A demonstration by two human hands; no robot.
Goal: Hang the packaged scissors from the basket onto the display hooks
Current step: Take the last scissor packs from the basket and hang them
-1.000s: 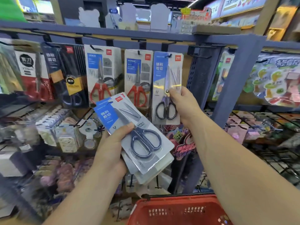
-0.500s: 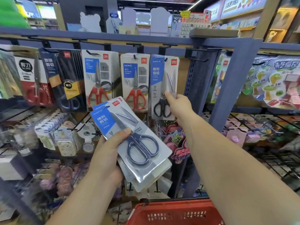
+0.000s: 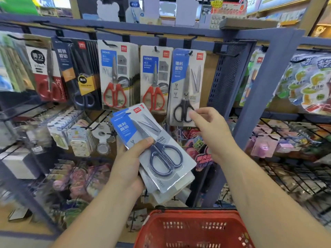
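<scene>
My left hand [image 3: 128, 164] grips a tilted stack of packaged scissors [image 3: 162, 151], thumb on the top pack, which has a blue label and dark blue handles. A matching pack with black-handled scissors [image 3: 186, 83] hangs on a display hook [image 3: 190, 53] at the right end of the scissors row. My right hand [image 3: 212, 128] is just below and right of that pack. Its fingers are loosely spread and hold nothing, and the fingertips sit at the pack's lower edge. The red basket [image 3: 193, 228] is at the bottom centre; its contents are hidden.
Red-handled scissor packs [image 3: 114, 76] and black packs [image 3: 80, 72] fill the hooks to the left. A blue-grey shelf post [image 3: 259, 97] stands right of the hung pack, with wire shelves of small goods [image 3: 295, 158] beyond. Small stationery hangs on the lower hooks [image 3: 75, 135].
My right hand has let go of the black-handled pack, which now hangs on its hook, and has drawn back down a little. My left hand still holds its stack.
</scene>
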